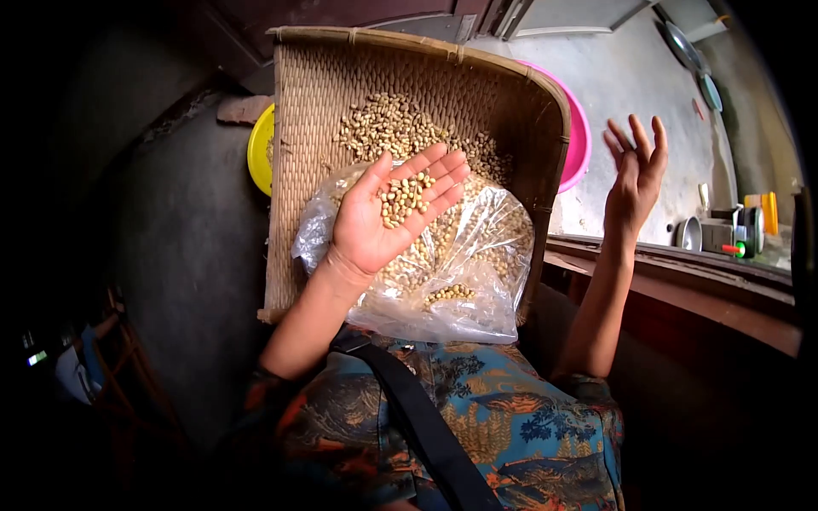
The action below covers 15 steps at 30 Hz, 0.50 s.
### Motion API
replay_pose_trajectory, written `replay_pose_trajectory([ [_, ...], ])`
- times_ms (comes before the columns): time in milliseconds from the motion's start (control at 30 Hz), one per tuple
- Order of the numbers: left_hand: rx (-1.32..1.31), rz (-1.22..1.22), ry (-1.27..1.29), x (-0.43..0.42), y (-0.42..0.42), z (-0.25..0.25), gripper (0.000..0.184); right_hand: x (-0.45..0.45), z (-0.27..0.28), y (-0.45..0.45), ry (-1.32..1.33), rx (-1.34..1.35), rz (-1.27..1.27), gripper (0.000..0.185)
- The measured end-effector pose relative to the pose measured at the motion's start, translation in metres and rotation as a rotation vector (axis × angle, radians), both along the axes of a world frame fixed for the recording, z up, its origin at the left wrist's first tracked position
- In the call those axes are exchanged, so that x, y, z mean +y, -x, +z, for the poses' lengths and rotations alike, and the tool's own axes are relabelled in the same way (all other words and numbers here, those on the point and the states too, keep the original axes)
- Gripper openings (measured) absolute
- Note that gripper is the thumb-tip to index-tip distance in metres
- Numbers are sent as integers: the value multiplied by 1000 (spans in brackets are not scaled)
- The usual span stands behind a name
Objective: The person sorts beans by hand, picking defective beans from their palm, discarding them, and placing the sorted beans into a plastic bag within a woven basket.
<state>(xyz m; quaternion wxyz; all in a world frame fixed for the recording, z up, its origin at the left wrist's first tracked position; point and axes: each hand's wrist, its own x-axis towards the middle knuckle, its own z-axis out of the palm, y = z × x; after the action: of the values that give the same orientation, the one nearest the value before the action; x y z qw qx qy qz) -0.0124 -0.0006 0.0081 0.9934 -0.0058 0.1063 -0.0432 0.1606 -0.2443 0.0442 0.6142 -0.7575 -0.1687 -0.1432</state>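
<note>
My left hand point(366, 226), palm up and slightly cupped, holds a small heap of pale tan beans point(405, 199). It is above a clear plastic bag point(503, 221) of similar beans that lies in a woven bamboo winnowing basket point(307, 94). Beyond my fingers, a loose pile of beans point(388, 123) is spread on the weave, some of them darker. My right hand point(635, 183) is raised off to the right of the basket, fingers spread, with nothing in it. The beans' exact kind is hard to tell.
A yellow basin point(260, 153) shows at the basket's left edge and a pink basin point(581, 128) at its right, both partly hidden. A wooden ledge point(682, 285) runs under my right forearm. Metal pans point(682, 44) and a small bowl point(688, 233) are farther right.
</note>
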Motion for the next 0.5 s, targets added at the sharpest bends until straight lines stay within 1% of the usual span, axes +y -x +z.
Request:
replay_pose_trajectory([
  [33, -16, -13, 10, -1, -1, 1, 59, -14, -16, -22, 95, -58, -15, 51],
  [67, -29, -20, 25, -2, -1, 2, 59, -28, -31, -40, 237, 14, 0, 48],
  [133, -29, -16, 0, 0, 2, 6, 60, -25, -38, -38, 687, 34, -145, 45],
  [167, -44, -9, -9, 2, 3, 5, 60, -23, -41, -39, 759, -268, -185, 47],
  [200, -52, -3, -17, 2, 5, 3, 61, -1, -18, -18, 784, -358, -212, 41],
  [233, -51, 5, -20, 2, 6, 2, 61, 12, -5, -3, 695, -389, -110, 33],
  [267, -53, 4, -29, 2, 6, 1, 61, 30, 4, 18, 517, -318, 63, 30],
  [300, -58, -3, -41, 2, 5, 1, 61, 43, 14, 39, 345, -217, 371, 31],
  [333, -57, -9, -50, 2, 5, 2, 61, 57, 23, 66, 322, 23, 458, 29],
  [367, -57, -12, -57, 1, 5, 2, 61, 68, 14, 72, 320, -102, 619, 28],
  [400, -56, -13, -62, 0, 5, 1, 61, 75, 16, 82, 348, -63, 653, 27],
  [433, -61, -22, -131, 0, 5, 1, 60, 81, 9, 85, 359, -97, 644, 25],
  [500, -71, -33, -152, 0, 6, -3, 59, 89, -3, 86, 385, -154, 633, 23],
])
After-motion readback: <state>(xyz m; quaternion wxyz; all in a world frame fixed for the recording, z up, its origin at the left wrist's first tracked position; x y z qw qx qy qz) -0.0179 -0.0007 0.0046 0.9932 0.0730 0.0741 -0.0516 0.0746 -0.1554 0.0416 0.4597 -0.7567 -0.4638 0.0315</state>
